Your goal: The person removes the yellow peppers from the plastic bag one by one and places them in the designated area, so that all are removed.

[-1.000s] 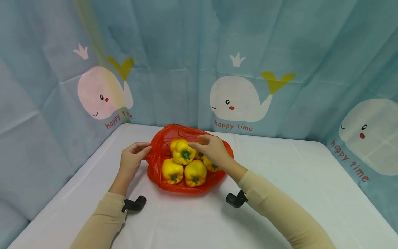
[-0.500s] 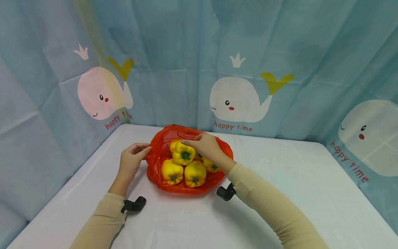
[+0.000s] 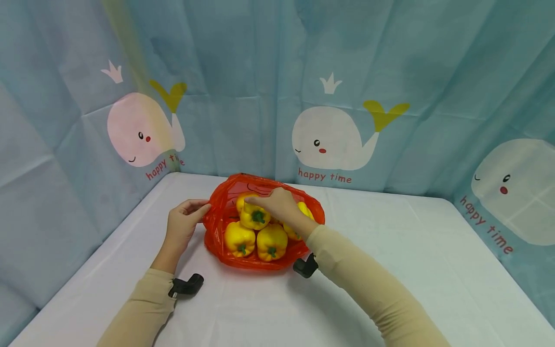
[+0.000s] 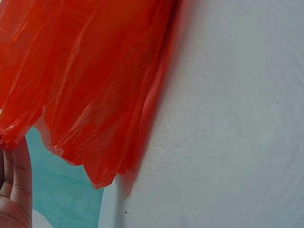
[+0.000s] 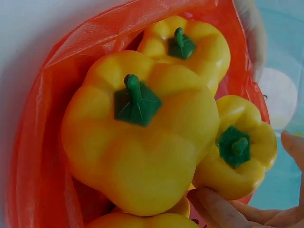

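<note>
On the desk [image 3: 416, 270], red bag [image 3: 236, 261] lies mouth open, yellow peppers [image 3: 271, 240] piled inside. Left hand [image 3: 183, 222] pinches bag's left rim; right hand [image 3: 283, 206] reaches over the pile, thumb and fingers spread by the upper pepper [image 3: 249, 219], contact unclear.

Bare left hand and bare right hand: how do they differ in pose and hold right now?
The left hand sits at the left edge of the crinkled red plastic bag, while the right hand reaches over the bag's mouth. The left hand pinches that edge; the right hand's thumb and fingers are spread beside the uppermost yellow bell pepper with a green stem. Both emerge from beige fabric sleeves.
</note>
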`<state>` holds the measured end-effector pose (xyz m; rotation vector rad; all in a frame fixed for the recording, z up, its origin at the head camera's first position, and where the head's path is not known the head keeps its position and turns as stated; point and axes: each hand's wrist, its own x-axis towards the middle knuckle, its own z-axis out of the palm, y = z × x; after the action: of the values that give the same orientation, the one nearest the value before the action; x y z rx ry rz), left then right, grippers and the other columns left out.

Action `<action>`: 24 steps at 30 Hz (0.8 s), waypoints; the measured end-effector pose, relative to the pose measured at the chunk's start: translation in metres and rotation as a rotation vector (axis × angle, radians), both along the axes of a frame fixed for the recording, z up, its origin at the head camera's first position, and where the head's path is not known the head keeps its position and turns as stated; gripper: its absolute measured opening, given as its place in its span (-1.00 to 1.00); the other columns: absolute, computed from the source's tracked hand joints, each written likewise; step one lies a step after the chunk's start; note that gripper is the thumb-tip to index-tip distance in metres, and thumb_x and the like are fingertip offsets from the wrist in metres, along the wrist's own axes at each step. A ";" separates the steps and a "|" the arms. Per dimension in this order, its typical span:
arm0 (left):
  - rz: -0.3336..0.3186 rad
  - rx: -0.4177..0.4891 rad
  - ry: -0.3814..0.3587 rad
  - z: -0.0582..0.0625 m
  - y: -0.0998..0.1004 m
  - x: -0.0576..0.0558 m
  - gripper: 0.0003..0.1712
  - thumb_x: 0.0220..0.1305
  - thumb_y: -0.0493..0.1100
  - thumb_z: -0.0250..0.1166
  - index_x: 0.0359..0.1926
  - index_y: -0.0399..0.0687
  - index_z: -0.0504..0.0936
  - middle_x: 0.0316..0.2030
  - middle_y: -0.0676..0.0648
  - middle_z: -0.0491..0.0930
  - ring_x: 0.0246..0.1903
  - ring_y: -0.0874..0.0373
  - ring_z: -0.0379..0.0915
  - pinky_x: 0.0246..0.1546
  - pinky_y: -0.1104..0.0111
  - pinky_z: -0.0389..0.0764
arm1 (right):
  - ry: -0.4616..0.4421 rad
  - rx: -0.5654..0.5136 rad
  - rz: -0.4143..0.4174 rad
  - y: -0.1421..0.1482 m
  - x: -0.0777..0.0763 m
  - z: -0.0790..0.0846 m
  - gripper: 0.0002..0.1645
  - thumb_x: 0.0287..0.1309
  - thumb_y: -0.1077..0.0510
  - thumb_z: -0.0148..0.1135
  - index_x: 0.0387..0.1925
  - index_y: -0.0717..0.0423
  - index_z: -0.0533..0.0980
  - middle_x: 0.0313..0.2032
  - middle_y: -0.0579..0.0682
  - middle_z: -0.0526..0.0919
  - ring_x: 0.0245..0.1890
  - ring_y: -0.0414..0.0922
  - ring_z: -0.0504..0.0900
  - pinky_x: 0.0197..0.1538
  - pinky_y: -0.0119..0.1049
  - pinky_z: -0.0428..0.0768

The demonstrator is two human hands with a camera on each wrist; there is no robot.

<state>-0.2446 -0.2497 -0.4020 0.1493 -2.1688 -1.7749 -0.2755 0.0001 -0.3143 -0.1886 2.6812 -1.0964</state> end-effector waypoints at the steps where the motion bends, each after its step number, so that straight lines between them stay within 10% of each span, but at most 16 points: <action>1: -0.001 -0.001 -0.002 0.000 0.000 0.000 -0.50 0.31 0.05 0.34 0.06 -0.27 0.62 -0.37 0.38 0.65 -0.35 0.40 0.60 -0.24 0.60 0.66 | -0.010 -0.003 -0.001 -0.001 0.001 0.000 -0.29 0.01 -0.51 0.27 -0.46 0.04 0.39 -0.56 -0.09 0.28 -0.44 -0.15 0.44 -0.40 -0.35 0.37; 8: -0.007 -0.012 -0.007 0.001 0.001 0.001 -0.48 0.32 0.07 0.33 0.08 -0.25 0.61 -0.36 0.38 0.64 -0.34 0.40 0.60 -0.23 0.61 0.65 | -0.061 -0.007 -0.009 -0.004 0.001 0.000 -0.06 0.00 -0.51 0.27 0.08 0.18 0.40 -0.23 0.01 0.48 -0.11 -0.09 0.51 -0.09 -0.27 0.58; 24: -0.018 -0.013 -0.035 -0.002 -0.002 0.000 -0.48 0.34 0.06 0.30 0.12 -0.24 0.59 -0.36 0.38 0.63 -0.33 0.42 0.59 -0.22 0.62 0.64 | -0.083 -0.047 -0.066 -0.008 -0.001 -0.008 0.00 -0.09 -0.46 0.38 0.14 0.18 0.37 -0.12 0.04 0.55 -0.06 -0.06 0.52 0.07 -0.16 0.63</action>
<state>-0.2449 -0.2521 -0.4037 0.1595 -2.2119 -1.7804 -0.2769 -0.0077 -0.3227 -0.0623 2.6064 -1.1614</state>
